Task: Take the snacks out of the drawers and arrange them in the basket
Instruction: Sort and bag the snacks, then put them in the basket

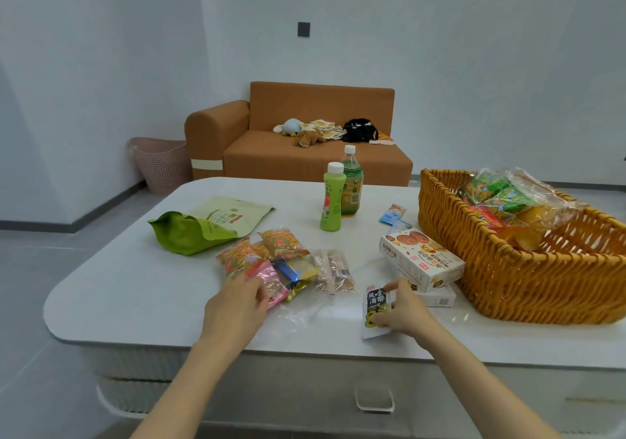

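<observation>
Right hand grips the pouch beside the boxes; left hand touches the pink packet, grip unclear. Lift the pouch over the rim, laying it flat in the basket

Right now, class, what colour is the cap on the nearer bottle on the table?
White cap; the head view shows it best.

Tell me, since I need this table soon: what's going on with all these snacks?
A person is sorting snacks on the table. The right hand holds a black-and-white packet near the front edge; the left hand touches a pile of small packets. The basket on the right already holds some bagged snacks, while boxes, two bottles and green bags sit outside it.
</observation>
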A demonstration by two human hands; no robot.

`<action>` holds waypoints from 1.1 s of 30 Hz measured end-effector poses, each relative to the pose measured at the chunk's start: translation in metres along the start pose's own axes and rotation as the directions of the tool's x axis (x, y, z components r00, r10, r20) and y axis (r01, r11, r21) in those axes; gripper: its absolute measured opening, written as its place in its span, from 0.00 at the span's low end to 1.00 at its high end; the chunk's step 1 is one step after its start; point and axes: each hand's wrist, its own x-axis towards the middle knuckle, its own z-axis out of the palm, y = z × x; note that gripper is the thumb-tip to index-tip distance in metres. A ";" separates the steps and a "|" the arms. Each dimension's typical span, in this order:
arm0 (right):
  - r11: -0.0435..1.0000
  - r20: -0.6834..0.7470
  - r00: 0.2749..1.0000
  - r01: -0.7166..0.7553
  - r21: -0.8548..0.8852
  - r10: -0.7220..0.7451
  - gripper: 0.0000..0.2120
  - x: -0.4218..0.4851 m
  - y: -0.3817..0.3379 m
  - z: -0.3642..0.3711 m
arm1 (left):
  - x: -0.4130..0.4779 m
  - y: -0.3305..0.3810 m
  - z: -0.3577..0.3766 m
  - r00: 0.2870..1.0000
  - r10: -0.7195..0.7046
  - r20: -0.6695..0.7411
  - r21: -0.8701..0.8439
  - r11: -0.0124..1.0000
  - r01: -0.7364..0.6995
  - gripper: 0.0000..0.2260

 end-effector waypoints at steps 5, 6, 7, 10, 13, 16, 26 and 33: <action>0.938 0.279 0.957 -0.171 0.301 0.084 0.18 -0.018 -0.020 -0.021 | -0.003 0.002 -0.002 0.997 -0.022 -0.074 -0.060 0.998 0.018 0.05; 0.940 0.373 0.925 -0.192 0.283 0.077 0.16 -0.023 -0.025 -0.027 | -0.004 0.002 -0.002 0.996 -0.028 -0.080 -0.075 0.997 0.022 0.05; 0.947 0.445 0.894 -0.193 0.259 0.060 0.14 -0.029 -0.029 -0.032 | -0.005 0.003 -0.003 0.996 -0.031 -0.087 -0.094 0.995 0.023 0.06; 0.949 0.523 0.852 -0.139 0.282 -0.030 0.10 -0.039 -0.041 -0.035 | -0.006 0.007 -0.003 0.995 -0.023 -0.098 -0.148 0.989 0.008 0.07; 0.928 0.515 0.850 -0.102 0.359 -0.106 0.10 -0.039 -0.046 -0.012 | -0.005 0.010 -0.002 0.997 -0.001 -0.081 -0.231 0.973 -0.018 0.09; 0.909 0.349 0.932 -0.057 0.412 -0.099 0.08 -0.027 -0.048 0.023 | -0.004 0.012 0.001 0.999 0.014 -0.052 -0.341 0.939 -0.031 0.09; 0.855 0.243 0.968 -0.071 0.514 -0.066 0.11 -0.012 -0.072 0.068 | -0.003 0.008 0.007 0.999 0.046 0.021 -0.503 0.864 -0.029 0.07; 0.792 0.230 0.973 -0.146 0.593 0.008 0.07 -0.015 -0.069 0.048 | -0.003 0.000 0.009 0.997 0.074 0.030 -0.490 0.870 -0.050 0.08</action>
